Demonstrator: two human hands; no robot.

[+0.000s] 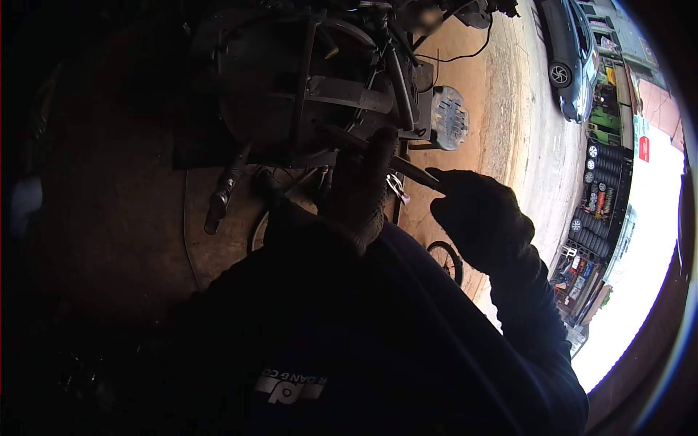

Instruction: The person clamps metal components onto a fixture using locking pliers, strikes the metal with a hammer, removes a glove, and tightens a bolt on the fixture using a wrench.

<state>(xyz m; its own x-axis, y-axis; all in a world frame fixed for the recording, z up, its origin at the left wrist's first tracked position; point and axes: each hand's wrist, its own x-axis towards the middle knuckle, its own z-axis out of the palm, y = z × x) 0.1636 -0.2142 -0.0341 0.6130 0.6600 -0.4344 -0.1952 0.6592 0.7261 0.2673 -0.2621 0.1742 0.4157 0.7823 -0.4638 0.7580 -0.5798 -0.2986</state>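
My right hand [483, 221], in a dark glove, is closed around the near end of a long, narrow rod [418, 174]. The rod slants up and left toward a round metal frame [302, 87]; its far end is lost in shadow by the frame, so its kind does not show. My left hand [363, 189], also gloved, crosses over the rod's middle and seems to grip it, though its fingers are partly hidden in the dark. Just below the rod, between the two hands, are locking pliers [398, 188].
A grey stool-like seat [450, 118] stands right of the frame. A metal tube with a dark grip [227, 185] juts out at lower left. A small wheel [445, 261] lies below my right hand. Beyond are a road, a parked car [571, 62] and stacked tyres [600, 189].
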